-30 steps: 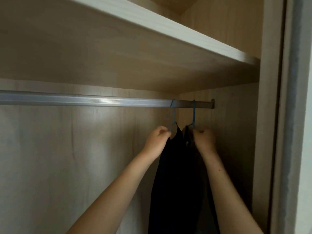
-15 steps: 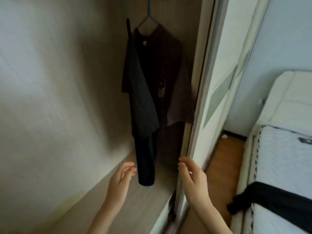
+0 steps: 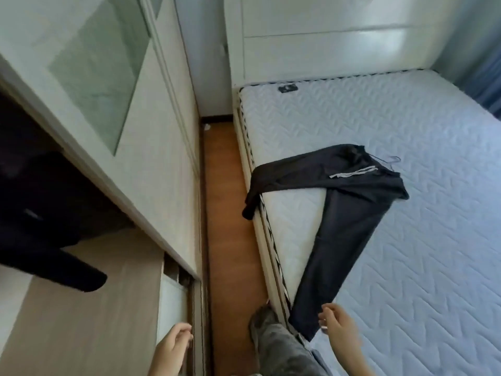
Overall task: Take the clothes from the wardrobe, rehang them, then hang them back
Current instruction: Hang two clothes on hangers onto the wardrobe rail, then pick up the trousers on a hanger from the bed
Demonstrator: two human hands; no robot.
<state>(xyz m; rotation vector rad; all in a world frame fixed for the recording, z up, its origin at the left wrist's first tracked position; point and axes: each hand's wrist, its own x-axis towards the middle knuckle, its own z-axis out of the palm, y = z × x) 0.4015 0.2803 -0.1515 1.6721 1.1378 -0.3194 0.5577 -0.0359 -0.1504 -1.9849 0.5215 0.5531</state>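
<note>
Two bare hands show at the bottom of the view, both empty. The left hand (image 3: 172,346) hangs over the sliding track at the foot of the wardrobe (image 3: 151,164), its fingers (image 3: 184,331) loosely curled and slightly apart, holding nothing. The right hand (image 3: 340,331) is over the near edge of the bed (image 3: 423,240), just beside the cuff of a pair of dark trousers (image 3: 344,226); its fingers (image 3: 326,316) are bent and parted, and whether they touch the cloth cannot be told. The trousers lie spread on the bed, one leg running toward the right hand, the other draped over the bed's side toward the wooden floor (image 3: 230,213). A thin wire hanger (image 3: 390,160) lies on the bed at the waistband. Inside the wardrobe, dark clothes (image 3: 40,207) hang low at the left. A grey-trousered leg (image 3: 282,348) stands between the wardrobe and the bed.
</note>
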